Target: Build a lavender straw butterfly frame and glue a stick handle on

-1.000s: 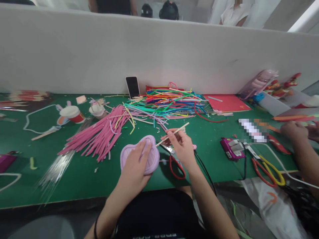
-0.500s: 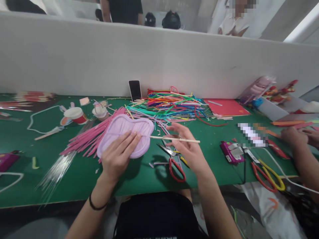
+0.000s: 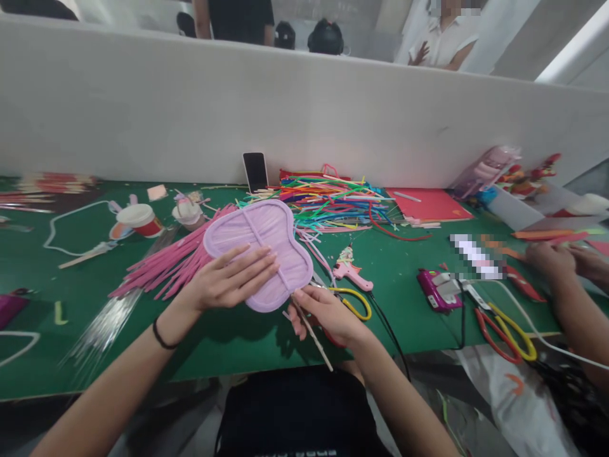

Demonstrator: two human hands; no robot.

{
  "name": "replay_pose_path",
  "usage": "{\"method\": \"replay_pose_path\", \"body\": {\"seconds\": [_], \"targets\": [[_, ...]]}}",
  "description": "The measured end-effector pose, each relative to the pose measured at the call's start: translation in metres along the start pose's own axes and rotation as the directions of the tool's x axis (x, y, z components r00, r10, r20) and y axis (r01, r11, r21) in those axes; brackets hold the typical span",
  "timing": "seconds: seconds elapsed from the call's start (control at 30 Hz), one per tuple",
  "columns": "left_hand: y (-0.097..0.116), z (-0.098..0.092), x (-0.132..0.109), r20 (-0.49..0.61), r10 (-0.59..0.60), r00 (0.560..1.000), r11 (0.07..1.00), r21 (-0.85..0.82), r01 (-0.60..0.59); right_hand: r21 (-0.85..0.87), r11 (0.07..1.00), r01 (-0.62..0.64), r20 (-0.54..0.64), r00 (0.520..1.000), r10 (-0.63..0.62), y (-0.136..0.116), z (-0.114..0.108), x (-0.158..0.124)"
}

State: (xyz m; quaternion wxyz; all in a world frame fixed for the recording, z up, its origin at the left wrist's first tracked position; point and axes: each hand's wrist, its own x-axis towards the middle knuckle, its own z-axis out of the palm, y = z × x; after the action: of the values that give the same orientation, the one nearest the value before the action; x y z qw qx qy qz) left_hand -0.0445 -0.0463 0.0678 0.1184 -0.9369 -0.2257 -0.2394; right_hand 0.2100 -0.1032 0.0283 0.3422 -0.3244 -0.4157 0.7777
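Note:
A lilac four-lobed hand fan [image 3: 233, 233] with a raised rim and a rib across its face is held tilted above the table. My left hand [image 3: 228, 279] presses its fingers flat over the fan's face; the thumb is hidden. At the lower edge, my right hand [image 3: 330, 314] pinches the thin pale stick handle [image 3: 318, 346], which slants down toward me. Scissors [image 3: 364, 303] lie partly covered behind my right hand, one yellow grip showing. Beyond them rests a pink glue gun [image 3: 354, 277] with a dark cord.
Bundles of pink strips [image 3: 162, 270] and clear rods [image 3: 102, 324] lie left. Multicoloured strips [image 3: 333, 200] pile up at the back beside a phone [image 3: 255, 172] and red sheet [image 3: 423, 204]. Rightward are a purple power block [image 3: 435, 292], more scissors [image 3: 504, 333] and another person's hands [image 3: 552, 263].
The fan has turned so its stick points down toward me instead of right. My right hand has moved down and left and closed on the stick. The glue gun has come into view.

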Motion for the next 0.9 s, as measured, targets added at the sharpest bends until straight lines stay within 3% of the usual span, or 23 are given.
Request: {"method": "replay_pose_path", "body": {"seconds": [0.07,0.17,0.23,0.27,0.3,0.33,0.37,0.4,0.43,0.47,0.5,0.53,0.57,0.63,0.73,0.8,0.9], "targets": [[-0.001,0.002,0.002,-0.015,-0.003,1.000,0.998,-0.061,0.002,0.041,0.998,0.036,-0.139,0.990,-0.030,0.004,0.010,0.008],[-0.007,0.013,0.000,-0.059,-0.024,0.998,0.997,-0.081,0.019,0.055,0.993,0.108,-0.241,0.966,-0.092,0.010,0.015,0.016],[-0.010,0.025,-0.001,-0.200,-0.089,0.976,0.995,-0.060,0.078,0.051,0.984,0.171,-0.277,0.949,-0.151,0.013,0.013,0.018],[-0.009,0.032,0.000,-0.323,-0.156,0.933,0.987,-0.076,0.139,0.055,0.977,0.204,-0.298,0.938,-0.179,0.014,0.012,0.019],[-0.007,0.038,0.003,-0.472,-0.275,0.838,0.961,-0.157,0.227,0.061,0.970,0.237,-0.323,0.924,-0.206,0.014,0.011,0.020],[-0.003,0.043,0.008,-0.574,-0.426,0.699,0.904,-0.307,0.298,0.068,0.961,0.267,-0.347,0.910,-0.228,0.014,0.010,0.021],[0.004,0.047,0.015,-0.568,-0.622,0.538,0.777,-0.531,0.338,0.075,0.952,0.297,-0.370,0.895,-0.250,0.014,0.009,0.022],[0.012,0.048,0.023,-0.447,-0.797,0.407,0.575,-0.767,0.284,0.078,0.944,0.322,-0.387,0.882,-0.269,0.014,0.009,0.024],[0.020,0.049,0.030,-0.247,-0.902,0.354,0.318,-0.935,0.155,0.074,0.939,0.337,-0.399,0.873,-0.282,0.013,0.009,0.026],[0.030,0.048,0.038,-0.022,-0.930,0.368,0.042,-0.998,0.048,0.065,0.937,0.344,-0.410,0.865,-0.289,0.012,0.010,0.027],[0.038,0.047,0.045,0.174,-0.894,0.412,-0.188,-0.982,0.007,0.048,0.938,0.344,-0.422,0.858,-0.293,0.011,0.011,0.029],[0.046,0.046,0.051,0.302,-0.850,0.431,-0.335,-0.942,-0.001,0.025,0.941,0.337,-0.433,0.852,-0.294,0.011,0.013,0.030],[0.052,0.046,0.056,0.385,-0.817,0.429,-0.420,-0.907,0.014,-0.004,0.946,0.324,-0.442,0.848,-0.292,0.010,0.015,0.030],[0.058,0.046,0.064,0.448,-0.823,0.349,-0.467,-0.884,0.034,-0.054,0.953,0.298,-0.440,0.850,-0.290,0.011,0.018,0.028],[0.056,0.049,0.073,0.422,-0.878,0.227,-0.440,-0.898,-0.032,-0.087,0.960,0.267,-0.352,0.893,-0.280,0.014,0.019,0.019],[0.053,0.050,0.078,0.393,-0.893,0.222,-0.417,-0.906,-0.072,-0.125,0.958,0.258,-0.298,0.911,-0.284,0.017,0.019,0.012],[0.051,0.050,0.084,0.376,-0.888,0.264,-0.397,-0.917,-0.028,-0.240,0.937,0.254,-0.318,0.891,-0.323,0.019,0.020,0.003]]}}
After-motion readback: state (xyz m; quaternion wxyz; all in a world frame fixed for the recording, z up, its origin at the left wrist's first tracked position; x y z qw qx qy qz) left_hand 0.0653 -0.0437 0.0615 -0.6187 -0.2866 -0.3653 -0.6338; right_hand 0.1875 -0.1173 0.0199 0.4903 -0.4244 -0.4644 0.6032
